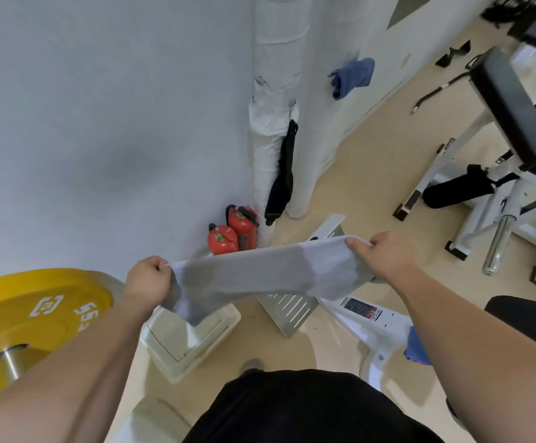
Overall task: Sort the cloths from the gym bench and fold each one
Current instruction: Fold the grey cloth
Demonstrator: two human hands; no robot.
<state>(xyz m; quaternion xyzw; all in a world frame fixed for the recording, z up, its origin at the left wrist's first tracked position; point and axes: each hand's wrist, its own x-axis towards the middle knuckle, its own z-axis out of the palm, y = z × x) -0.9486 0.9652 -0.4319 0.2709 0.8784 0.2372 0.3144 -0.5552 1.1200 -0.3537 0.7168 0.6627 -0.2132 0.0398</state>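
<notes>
A light grey cloth is stretched in the air between both hands, in front of my waist. My left hand pinches its left corner, and a loose flap hangs below that hand. My right hand grips the right end, fingers curled round the edge. A blue cloth hangs on the white wall at the back. Low at the right, part of another blue cloth shows beside my right forearm. A black padded gym bench stands at the far right.
A yellow weight plate on a bar sits at the left. Two red fire extinguishers stand in the corner by a wrapped white pipe with a black strap. White machine frames and a metal footplate lie on the beige floor.
</notes>
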